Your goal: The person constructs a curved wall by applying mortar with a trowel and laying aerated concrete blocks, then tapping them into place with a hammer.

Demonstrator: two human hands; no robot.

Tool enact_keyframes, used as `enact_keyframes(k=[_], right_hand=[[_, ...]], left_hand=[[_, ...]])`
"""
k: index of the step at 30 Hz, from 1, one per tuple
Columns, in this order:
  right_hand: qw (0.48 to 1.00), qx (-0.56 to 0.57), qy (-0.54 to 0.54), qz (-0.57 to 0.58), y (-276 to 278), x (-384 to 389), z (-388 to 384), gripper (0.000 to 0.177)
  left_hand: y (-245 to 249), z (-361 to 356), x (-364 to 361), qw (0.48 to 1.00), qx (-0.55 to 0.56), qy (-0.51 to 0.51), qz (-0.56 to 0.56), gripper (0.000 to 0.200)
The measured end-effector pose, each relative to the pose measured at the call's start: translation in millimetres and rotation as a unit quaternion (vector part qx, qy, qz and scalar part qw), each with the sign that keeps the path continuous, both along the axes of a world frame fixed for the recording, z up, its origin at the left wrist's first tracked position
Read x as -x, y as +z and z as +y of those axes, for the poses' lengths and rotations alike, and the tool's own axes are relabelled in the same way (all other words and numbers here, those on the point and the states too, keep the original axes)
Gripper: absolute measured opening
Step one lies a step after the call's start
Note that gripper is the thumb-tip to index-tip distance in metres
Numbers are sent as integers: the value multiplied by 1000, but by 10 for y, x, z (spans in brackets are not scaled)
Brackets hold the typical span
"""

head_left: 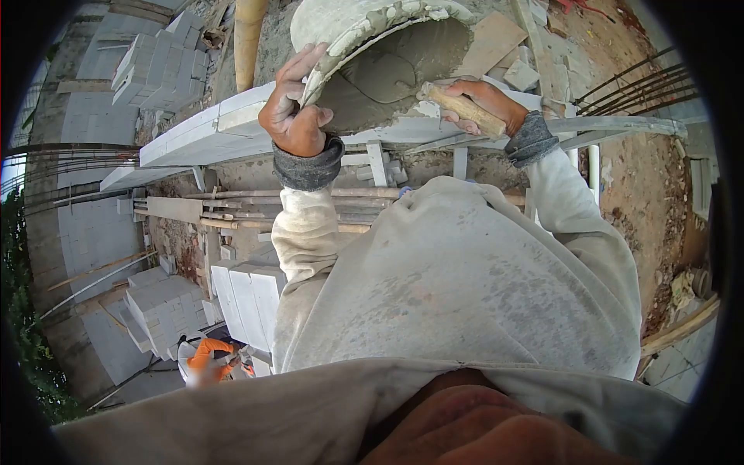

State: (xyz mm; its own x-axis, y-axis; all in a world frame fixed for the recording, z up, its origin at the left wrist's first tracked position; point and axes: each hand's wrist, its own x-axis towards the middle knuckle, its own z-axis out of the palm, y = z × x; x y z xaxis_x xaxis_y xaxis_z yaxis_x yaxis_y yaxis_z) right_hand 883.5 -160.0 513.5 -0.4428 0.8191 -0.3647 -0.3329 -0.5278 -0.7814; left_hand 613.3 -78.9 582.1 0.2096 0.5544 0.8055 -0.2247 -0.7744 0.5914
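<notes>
Head view.

Your left hand (298,116) is clamped on the rim of the bucket (364,23), fingers wrapped over the edge. The bucket is tipped with its mouth toward you and hangs just above that grip.

Your right hand (488,105) is closed round the wooden handle of the trowel (463,110). From that grip the blade runs into the bucket and is buried in the mortar (387,74), so its edge cannot be seen. The mortar lies on the low side of the bucket, between your two grips.

Just below both hands is the top of the wall (201,132). Far below the left grip a person (209,358) in orange crouches beside the stacks (167,306) of blocks.

Judgement: the step looks like drawing mortar out over the rim.
- Lock your left wrist so the rim does not roll under the stroke.
- Lay the blade flat to the bucket's inside and pull toward the rim in one pass.
- Hold the mouth over the wall, not past its edge, since any spill would likely fall toward the person below.
</notes>
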Motion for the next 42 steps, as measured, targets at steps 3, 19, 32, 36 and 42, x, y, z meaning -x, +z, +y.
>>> enact_keyframes(k=[3,19,32,36,42], right_hand=[[990,-4,35,137,-232,277,-22,40],[959,-118,26,-258,-1114,-462,467,50],[610,-257,197,-723,-2260,-863,1249,46],[594,-308,226,-708,-2214,-360,1477,43],[566,-325,226,-723,-2315,216,1762,39]], left_hand=[[-179,-84,35,995,86,30,-45,17],[-2201,-507,1171,558,548,528,-330,28],[-2431,-2041,2472,297,573,743,-178,26],[-2900,-2269,2873,265,572,752,-190,23],[-3048,-2142,2953,281,550,747,-245,28]])
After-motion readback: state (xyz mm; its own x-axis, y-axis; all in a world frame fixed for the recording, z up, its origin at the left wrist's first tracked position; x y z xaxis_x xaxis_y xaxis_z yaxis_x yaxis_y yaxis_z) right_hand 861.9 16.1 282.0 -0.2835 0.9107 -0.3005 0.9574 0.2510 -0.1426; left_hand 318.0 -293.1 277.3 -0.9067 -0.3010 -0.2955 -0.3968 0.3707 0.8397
